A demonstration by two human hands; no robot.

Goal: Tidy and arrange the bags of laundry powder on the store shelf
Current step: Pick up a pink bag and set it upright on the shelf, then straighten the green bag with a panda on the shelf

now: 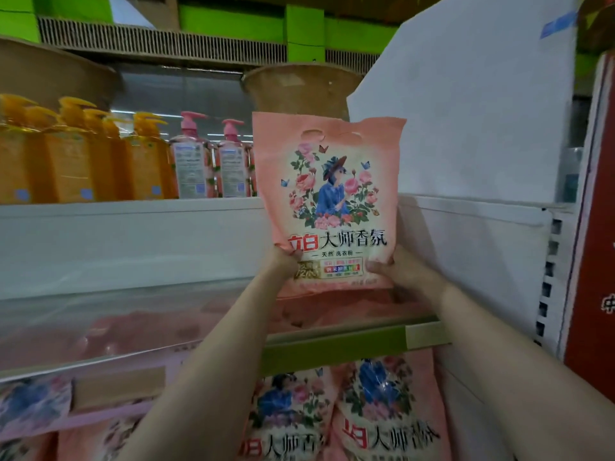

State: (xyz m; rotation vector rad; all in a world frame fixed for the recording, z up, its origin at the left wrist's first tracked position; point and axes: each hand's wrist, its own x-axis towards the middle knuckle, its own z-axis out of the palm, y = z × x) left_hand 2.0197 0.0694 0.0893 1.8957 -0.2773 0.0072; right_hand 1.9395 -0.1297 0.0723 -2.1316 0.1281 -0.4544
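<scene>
both arms raised, left hand (285, 261) and right hand (396, 272) gripping

Bright green wall panels (233, 18) and a long slatted metal vent (159, 44) cross the frame's top; a white metal shelf upright (545, 277) stands at right.

The bag (327, 207) at centre frame was salmon pink, printed with roses, butterflies and a figure in blue, with red and black lettering. The bags (382, 410) at lower right bore the same print. At left, the pump bottles (76, 154) were orange, the two bottles (213, 161) beside them pink. The shelf (133, 234) was white.
</scene>
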